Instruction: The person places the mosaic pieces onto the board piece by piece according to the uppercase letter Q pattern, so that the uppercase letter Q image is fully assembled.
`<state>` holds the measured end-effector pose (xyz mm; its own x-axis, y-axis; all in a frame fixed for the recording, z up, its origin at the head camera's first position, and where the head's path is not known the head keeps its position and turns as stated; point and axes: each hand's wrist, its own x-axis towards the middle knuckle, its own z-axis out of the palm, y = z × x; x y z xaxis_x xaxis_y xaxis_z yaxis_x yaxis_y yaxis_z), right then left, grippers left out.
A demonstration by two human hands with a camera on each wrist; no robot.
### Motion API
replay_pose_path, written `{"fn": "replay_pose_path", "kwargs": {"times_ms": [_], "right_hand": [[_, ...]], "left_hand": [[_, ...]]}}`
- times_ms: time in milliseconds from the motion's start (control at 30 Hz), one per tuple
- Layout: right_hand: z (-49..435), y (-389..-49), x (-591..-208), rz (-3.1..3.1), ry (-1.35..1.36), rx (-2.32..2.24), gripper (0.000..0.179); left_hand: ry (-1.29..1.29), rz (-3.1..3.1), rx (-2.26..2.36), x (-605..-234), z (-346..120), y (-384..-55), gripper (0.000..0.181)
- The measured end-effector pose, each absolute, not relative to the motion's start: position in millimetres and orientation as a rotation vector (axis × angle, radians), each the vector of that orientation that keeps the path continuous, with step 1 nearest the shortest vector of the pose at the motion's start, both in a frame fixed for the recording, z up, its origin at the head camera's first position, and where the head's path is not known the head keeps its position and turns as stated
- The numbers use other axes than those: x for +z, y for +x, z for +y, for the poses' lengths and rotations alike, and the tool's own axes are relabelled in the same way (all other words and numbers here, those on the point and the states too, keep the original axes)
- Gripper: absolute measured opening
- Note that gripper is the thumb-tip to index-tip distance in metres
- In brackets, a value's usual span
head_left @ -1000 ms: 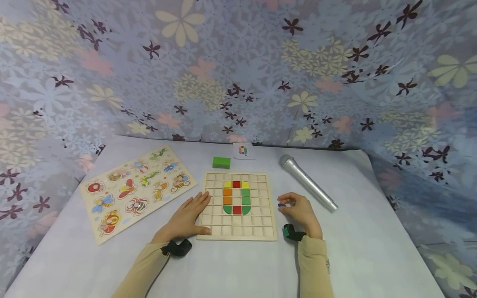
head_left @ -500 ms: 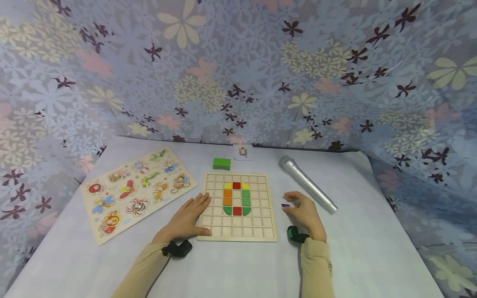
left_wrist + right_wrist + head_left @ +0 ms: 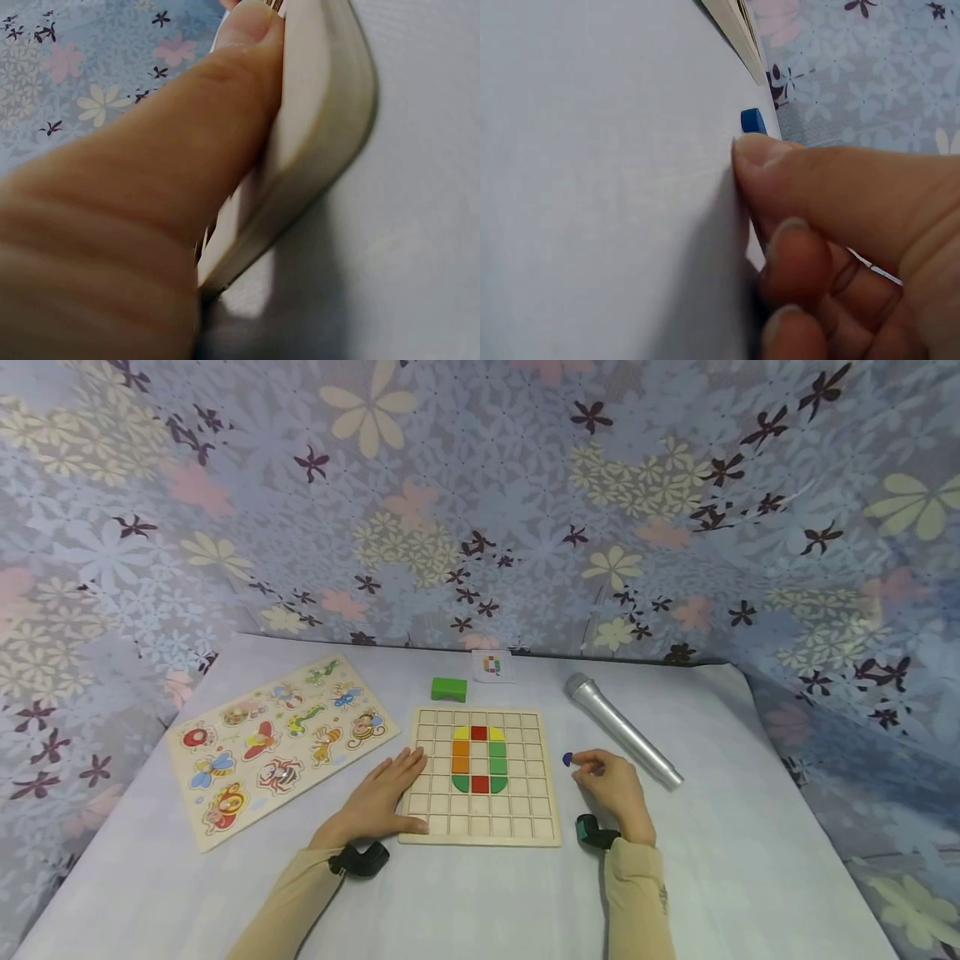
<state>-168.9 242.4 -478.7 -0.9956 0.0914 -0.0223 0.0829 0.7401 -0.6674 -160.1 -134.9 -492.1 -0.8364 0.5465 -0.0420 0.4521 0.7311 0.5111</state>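
My left hand (image 3: 377,797) lies spread on the left side of a wooden grid board (image 3: 480,828), its thumb near the front corner. In the left wrist view the thumb (image 3: 217,105) rests along the pale board edge (image 3: 330,105). A ring of coloured tiles sits in the grid: yellow corners and a red tile (image 3: 478,733) on top, orange on the left, green on the right, green corners and red below. Right of the board, my right hand (image 3: 613,785) pinches a small blue piece (image 3: 567,759) with a rounded edge. Fingertips hide part of this blue piece (image 3: 751,121).
A silver microphone (image 3: 626,732) lies slantwise beyond my right hand. Behind the board are a green block (image 3: 448,689) and a small card (image 3: 492,667) picturing a coloured ring. An insect puzzle board (image 3: 292,739) lies at left. Flowered cloth (image 3: 480,510) hangs behind the table.
My right hand has shifted slightly right, away from the board. The blue piece has turned between its fingertips and shows more of its face. My left hand has stayed in place.
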Motion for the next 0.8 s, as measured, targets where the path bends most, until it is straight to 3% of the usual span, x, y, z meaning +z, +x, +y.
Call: {"fn": "replay_pose_path", "kwargs": {"times_ms": [367, 800], "right_hand": [[231, -175, -490, -2.949, -0.206, 1.023, 0.045], [223, -184, -487, -2.934, -0.108, 0.967, 0.021]], "left_hand": [[0.795, 2.724, 0.722, -492, -132, -159, 0.103], [0.788, 2.736, 0.728, -492, -134, -159, 0.103]]}}
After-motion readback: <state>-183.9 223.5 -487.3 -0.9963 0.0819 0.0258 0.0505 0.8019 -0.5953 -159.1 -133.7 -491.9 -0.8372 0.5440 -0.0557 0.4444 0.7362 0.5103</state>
